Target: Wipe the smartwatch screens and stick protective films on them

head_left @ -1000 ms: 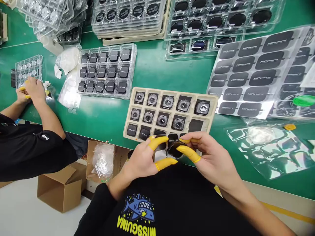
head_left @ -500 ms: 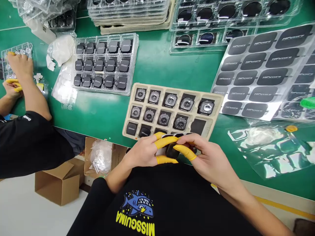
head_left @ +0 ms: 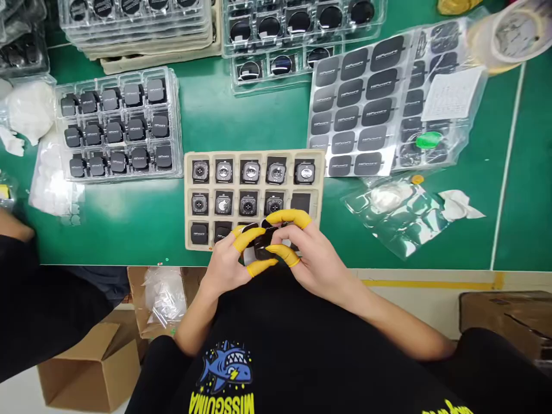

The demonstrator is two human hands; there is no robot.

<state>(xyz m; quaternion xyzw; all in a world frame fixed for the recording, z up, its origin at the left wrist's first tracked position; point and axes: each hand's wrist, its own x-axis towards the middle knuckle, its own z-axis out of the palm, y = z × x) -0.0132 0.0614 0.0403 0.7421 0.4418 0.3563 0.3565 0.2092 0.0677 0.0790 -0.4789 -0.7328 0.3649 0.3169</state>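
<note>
A small dark watch body [head_left: 263, 246] is pinched between my two hands at the near edge of a beige tray [head_left: 188, 201]. My left hand [head_left: 230, 256], with yellow finger covers, grips it from the left. On its right side, my right hand [head_left: 313, 253] presses yellow-covered fingertips against it. Several watches lie back side up in the tray's upper two rows, such as one watch [head_left: 200, 171] at the far left. Black labelled squares [head_left: 199, 233] show in the bottom row. One compartment [head_left: 301, 203] at the right holds only a dark pad. My hands hide part of the bottom row.
Left of the beige tray sits a clear tray [head_left: 176, 129] of black labelled pieces. Sticker sheets [head_left: 373, 138] and a plastic bag [head_left: 401, 227] lie right. Stacked trays [head_left: 138, 26] stand behind. A co-worker's sleeve [head_left: 38, 299] shows at left, above a cardboard box [head_left: 90, 374].
The view has shifted to the right, so the table's things appear further left. My right hand's forefinger now arches over the watch body. The co-worker's hands have left the view.
</note>
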